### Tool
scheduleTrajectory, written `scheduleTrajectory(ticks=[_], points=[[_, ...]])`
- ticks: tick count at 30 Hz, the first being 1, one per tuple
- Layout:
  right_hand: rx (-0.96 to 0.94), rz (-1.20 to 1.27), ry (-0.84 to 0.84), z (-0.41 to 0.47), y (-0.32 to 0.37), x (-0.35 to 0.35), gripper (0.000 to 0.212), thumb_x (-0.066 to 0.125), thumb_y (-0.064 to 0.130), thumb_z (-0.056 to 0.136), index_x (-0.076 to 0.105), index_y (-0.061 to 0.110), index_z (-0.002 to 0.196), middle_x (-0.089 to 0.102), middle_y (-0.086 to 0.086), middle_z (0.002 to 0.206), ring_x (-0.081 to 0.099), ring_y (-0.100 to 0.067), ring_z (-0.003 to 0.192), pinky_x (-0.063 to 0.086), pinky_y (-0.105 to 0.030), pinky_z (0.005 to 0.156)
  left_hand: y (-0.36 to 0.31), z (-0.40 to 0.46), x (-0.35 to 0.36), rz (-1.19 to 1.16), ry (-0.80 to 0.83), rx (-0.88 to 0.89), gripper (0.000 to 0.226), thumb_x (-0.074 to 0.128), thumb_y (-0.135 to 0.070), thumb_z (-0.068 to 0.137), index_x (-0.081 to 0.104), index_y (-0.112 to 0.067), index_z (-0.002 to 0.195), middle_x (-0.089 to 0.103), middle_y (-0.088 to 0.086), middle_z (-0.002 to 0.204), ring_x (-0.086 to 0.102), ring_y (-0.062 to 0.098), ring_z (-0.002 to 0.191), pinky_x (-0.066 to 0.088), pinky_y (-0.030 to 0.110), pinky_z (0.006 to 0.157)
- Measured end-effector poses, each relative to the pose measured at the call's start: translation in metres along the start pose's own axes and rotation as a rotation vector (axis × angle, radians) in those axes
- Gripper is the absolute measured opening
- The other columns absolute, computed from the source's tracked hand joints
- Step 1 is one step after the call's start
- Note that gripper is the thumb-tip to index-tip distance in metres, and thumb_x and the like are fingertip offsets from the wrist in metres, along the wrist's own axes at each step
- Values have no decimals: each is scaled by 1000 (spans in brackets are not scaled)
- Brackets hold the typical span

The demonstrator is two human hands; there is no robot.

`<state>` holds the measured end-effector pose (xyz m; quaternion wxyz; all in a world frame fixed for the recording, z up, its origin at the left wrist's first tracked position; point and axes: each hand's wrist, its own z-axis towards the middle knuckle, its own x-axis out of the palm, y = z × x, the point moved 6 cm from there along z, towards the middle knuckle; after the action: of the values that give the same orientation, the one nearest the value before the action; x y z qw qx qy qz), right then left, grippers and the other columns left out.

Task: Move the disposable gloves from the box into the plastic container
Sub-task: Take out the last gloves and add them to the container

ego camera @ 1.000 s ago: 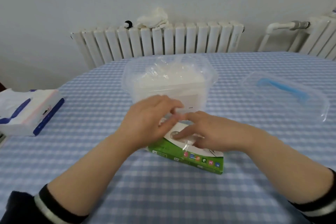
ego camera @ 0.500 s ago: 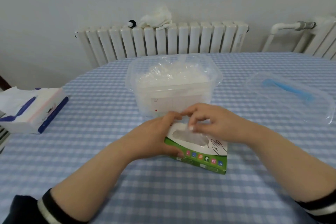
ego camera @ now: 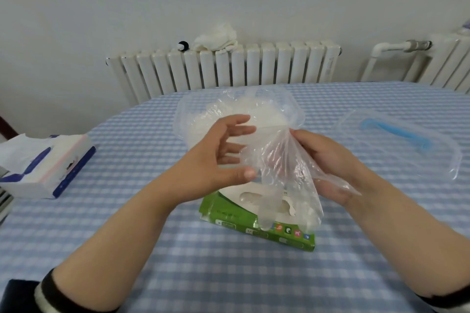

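A thin, clear, crinkled disposable glove (ego camera: 282,168) is held up above the table between the two hands, its fingers hanging down over the flat green and white cardboard glove box (ego camera: 256,221) that lies on the blue and white checked tablecloth (ego camera: 178,262). The glove is pinched at its upper edge by the right hand (ego camera: 328,160), whose thumb and fingers are drawn together on the film, while the rest of the sheet drapes over that hand's palm and wrist. The left hand (ego camera: 218,160) is raised just beside the glove with its fingers spread apart and loosely extended; its thumb tip appears to touch the glove's lower left edge, though a firm hold cannot be made out. More white gloves are seen through the oval opening in the top of the box. Directly behind the hands stands the clear rectangular plastic container (ego camera: 185,122), open at the top and already filled with a heap of crumpled clear gloves. Its transparent lid with a blue handle (ego camera: 396,134) lies flat on the cloth to the right, well apart. A white and blue soft pack of tissues (ego camera: 48,168) rests near the table's left edge. A white ribbed radiator (ego camera: 229,68) stands against the wall behind, with a crumpled white cloth (ego camera: 216,38) on top.
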<state>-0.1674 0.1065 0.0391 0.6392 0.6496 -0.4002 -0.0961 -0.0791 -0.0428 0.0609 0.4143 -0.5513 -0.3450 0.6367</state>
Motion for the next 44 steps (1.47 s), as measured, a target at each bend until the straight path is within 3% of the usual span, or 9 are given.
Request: scheduleTrajectory(ticks=[4, 9, 13, 16, 23, 29, 38, 41, 44], points=[[30, 106, -24, -4, -2, 3, 26, 52, 21, 95, 70, 5, 87, 68, -8, 70, 66, -18, 60, 54, -29, 54, -33, 8, 6, 176, -103, 112, 72, 74, -37, 76, 36, -46, 136, 44, -29, 137, 45, -8, 125, 41, 16, 101], [105, 92, -40, -2, -9, 7, 22, 47, 16, 96, 64, 3, 91, 64, -7, 68, 60, -14, 53, 49, -25, 46, -56, 19, 19, 331, -149, 261, 33, 72, -17, 81, 66, -41, 102, 56, -25, 123, 49, -5, 121, 41, 16, 97], [202, -100, -19, -4, -14, 5, 28, 43, 28, 99, 60, 7, 93, 69, -7, 71, 54, -10, 45, 43, -19, 37, -48, 41, -1, 9, -340, 36, 15, 64, -18, 92, 70, -17, 79, 72, -5, 74, 65, 5, 71, 53, 22, 71], [226, -235, 28, -7, -7, 1, 39, 46, 40, 96, 60, 5, 107, 74, -11, 88, 68, -17, 60, 54, -22, 48, -36, 55, -13, -154, -286, -175, 20, 60, -18, 96, 68, -5, 82, 72, 0, 68, 69, 12, 64, 57, 26, 65], [-481, -579, -431, -23, 58, -19, 53, 34, 56, 89, 63, 11, 84, 73, -5, 76, 70, -17, 67, 56, -30, 64, -42, 76, -44, 56, -122, -299, 20, 59, -23, 97, 69, -7, 92, 76, 5, 80, 73, 20, 70, 60, 30, 62], [-1027, -978, -240, -53, 48, 39, 38, 39, 41, 100, 63, 20, 79, 63, 17, 71, 63, 0, 71, 48, -12, 63, -39, 128, -71, 335, -9, -364, 14, 69, -21, 90, 72, -8, 92, 71, 3, 77, 65, 16, 56, 58, 27, 57], [-806, -1502, -156, 20, 64, 62, 28, 45, 34, 100, 68, 21, 109, 62, 7, 121, 51, -17, 113, 41, -34, 95, 2, 157, -60, 611, -14, -309, 9, 64, -12, 89, 63, -11, 99, 68, 2, 84, 66, 7, 58, 49, 17, 49], [-395, -1741, -39, 61, 58, 52, 48, 25, 45, 104, 64, 21, 118, 49, 2, 139, 43, -25, 122, 35, -42, 100, 5, 153, -59, 681, -41, -163, 17, 68, -20, 88, 64, -17, 104, 67, -2, 94, 63, 13, 81, 49, 20, 67], [-159, -1763, -10, 81, 51, 41, 61, 16, 57, 100, 64, 22, 116, 57, -3, 127, 51, -26, 115, 38, -44, 98, 1, 146, -65, 704, -45, -83, 29, 74, -24, 85, 62, -23, 111, 65, -7, 106, 59, 10, 101, 47, 26, 90]])
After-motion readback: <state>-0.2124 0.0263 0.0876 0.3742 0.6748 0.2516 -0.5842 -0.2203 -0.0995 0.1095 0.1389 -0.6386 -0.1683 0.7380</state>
